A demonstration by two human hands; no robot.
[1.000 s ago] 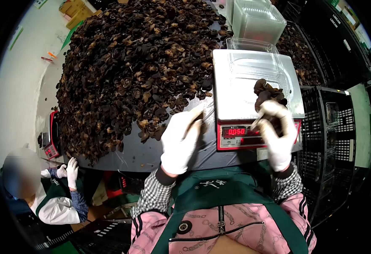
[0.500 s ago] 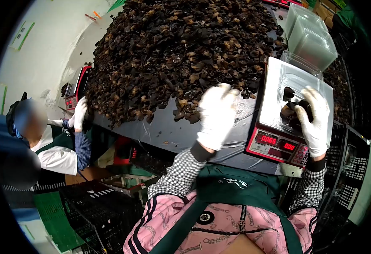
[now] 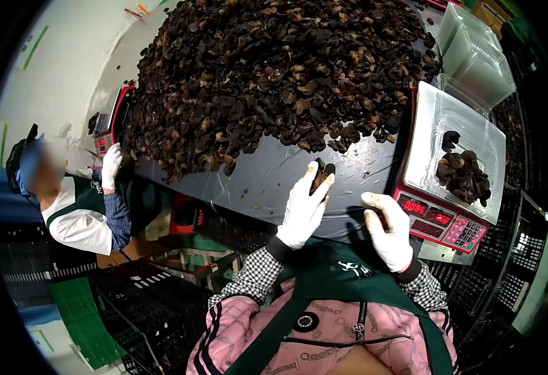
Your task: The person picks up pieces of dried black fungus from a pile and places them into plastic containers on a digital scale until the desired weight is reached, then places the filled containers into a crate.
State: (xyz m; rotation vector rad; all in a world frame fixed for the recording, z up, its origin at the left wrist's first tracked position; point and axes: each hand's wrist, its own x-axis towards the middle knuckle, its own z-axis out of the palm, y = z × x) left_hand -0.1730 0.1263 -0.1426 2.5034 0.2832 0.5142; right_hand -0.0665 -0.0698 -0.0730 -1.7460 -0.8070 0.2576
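Observation:
My left hand (image 3: 303, 209), in a white glove, is closed on dark wood ear mushrooms (image 3: 319, 177) between thumb and fingers, just above the table near the pile. Curled in front of the scale, my right hand (image 3: 388, 228) is also gloved; something brownish shows between its fingers, too small to name. A clear plastic tray (image 3: 483, 128) rests on the red digital scale (image 3: 424, 215), whose red digits are lit. Inside the tray lies a clump of wood ear mushrooms (image 3: 464, 178), with one separate piece (image 3: 451, 139) above it.
A large pile of wood ear mushrooms (image 3: 274, 81) covers much of the dark table (image 3: 249, 187). Stacked clear trays (image 3: 477, 59) stand behind the scale. At left, a co-worker (image 3: 83, 212) stands by another red scale (image 3: 106, 128). Black crates (image 3: 514, 250) are at right.
My right hand has left the tray and drawn back left, in front of the scale. My left hand has moved lower and now holds mushrooms. More mushrooms show in the tray; the display reading has risen.

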